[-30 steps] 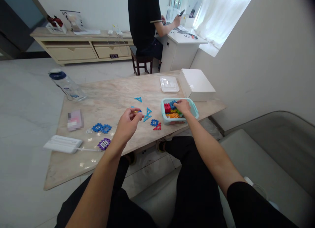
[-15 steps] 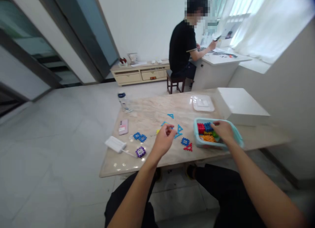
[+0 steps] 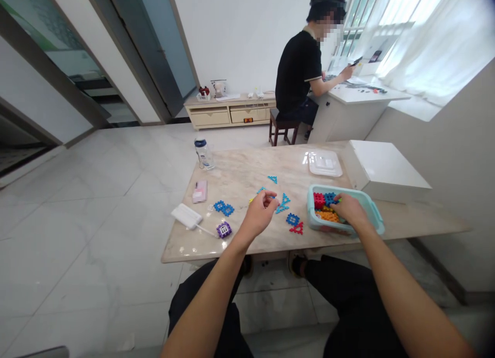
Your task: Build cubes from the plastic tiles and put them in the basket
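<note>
Above the middle of the table, my left hand (image 3: 263,212) is closed with its fingers curled toward the thumb; whatever is between them is too small to make out. My right hand (image 3: 350,209) reaches into a light-blue plastic basket (image 3: 374,213), fingertips bent together among red, blue, yellow and orange interlocking plastic pieces; what they grip is hidden. Around my left hand lie light-blue triangle pieces (image 3: 283,204). Nearer me are a dark-blue square piece (image 3: 293,220) and a red triangle piece (image 3: 297,228). Two joined blue squares (image 3: 224,208) lie left, with a purple block (image 3: 224,230) before them.
On the table's left stand a water bottle (image 3: 204,154), a pink phone (image 3: 200,191) and a white device with a cable (image 3: 186,215). A clear lid (image 3: 325,163) and a large white box (image 3: 386,164) are at the back right. Another person (image 3: 297,74) sits at a farther desk.
My right hand has shifted slightly toward the near side within the basket. My left hand stays in about the same place, still curled. The whole view has swung a little left.
</note>
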The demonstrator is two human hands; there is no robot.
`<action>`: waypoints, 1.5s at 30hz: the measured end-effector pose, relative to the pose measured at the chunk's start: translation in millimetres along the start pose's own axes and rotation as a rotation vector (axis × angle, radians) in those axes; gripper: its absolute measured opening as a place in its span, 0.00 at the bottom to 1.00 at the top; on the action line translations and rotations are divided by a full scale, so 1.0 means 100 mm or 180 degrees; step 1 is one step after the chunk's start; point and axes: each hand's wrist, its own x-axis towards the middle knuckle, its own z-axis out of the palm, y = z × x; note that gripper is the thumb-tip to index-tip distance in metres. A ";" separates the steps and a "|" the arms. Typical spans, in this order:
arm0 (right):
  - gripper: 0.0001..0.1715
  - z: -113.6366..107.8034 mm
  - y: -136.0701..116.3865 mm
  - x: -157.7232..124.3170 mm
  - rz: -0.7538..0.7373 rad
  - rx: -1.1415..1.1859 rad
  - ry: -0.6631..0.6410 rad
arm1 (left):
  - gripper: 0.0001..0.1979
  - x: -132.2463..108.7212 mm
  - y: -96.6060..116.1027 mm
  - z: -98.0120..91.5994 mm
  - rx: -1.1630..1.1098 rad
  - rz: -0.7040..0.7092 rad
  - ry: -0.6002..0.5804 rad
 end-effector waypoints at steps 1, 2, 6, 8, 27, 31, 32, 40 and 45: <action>0.24 0.00 -0.01 0.00 -0.0018 0.0008 -0.0027 | 0.11 0.01 0.00 -0.02 0.0027 0.0010 0.0012; 0.23 0.00 -0.02 0.00 -0.0029 0.0017 -0.0047 | 0.10 0.01 0.00 -0.04 0.0060 0.0020 0.0031; 0.22 -0.08 -0.10 -0.09 0.0001 0.0043 0.0068 | 0.11 0.04 0.01 -0.12 0.0164 0.0037 0.0017; 0.21 -0.15 -0.20 -0.16 0.0015 0.0154 0.0310 | 0.11 0.07 0.02 -0.19 0.0232 0.0037 -0.0013; 0.19 -0.11 -1.55 -0.48 -0.2740 0.1502 0.0308 | 0.19 0.15 -0.64 -1.46 0.4258 -0.0981 -0.0539; 0.20 0.02 -1.62 -0.48 -0.2402 0.1980 0.0264 | 0.23 0.12 -0.58 -1.60 0.4374 -0.1124 -0.0672; 0.20 0.05 -1.62 -0.51 -0.2425 0.1956 0.0154 | 0.25 0.11 -0.58 -1.60 0.4395 -0.1156 -0.0756; 0.19 0.14 -1.62 -0.77 -0.2743 0.0924 -0.0329 | 0.26 0.13 -0.84 -1.26 0.4621 -0.1302 -0.1271; 0.16 0.06 -1.61 -0.80 -0.2937 0.0884 -0.0239 | 0.36 0.03 -0.91 -1.22 0.4650 -0.1199 -0.1242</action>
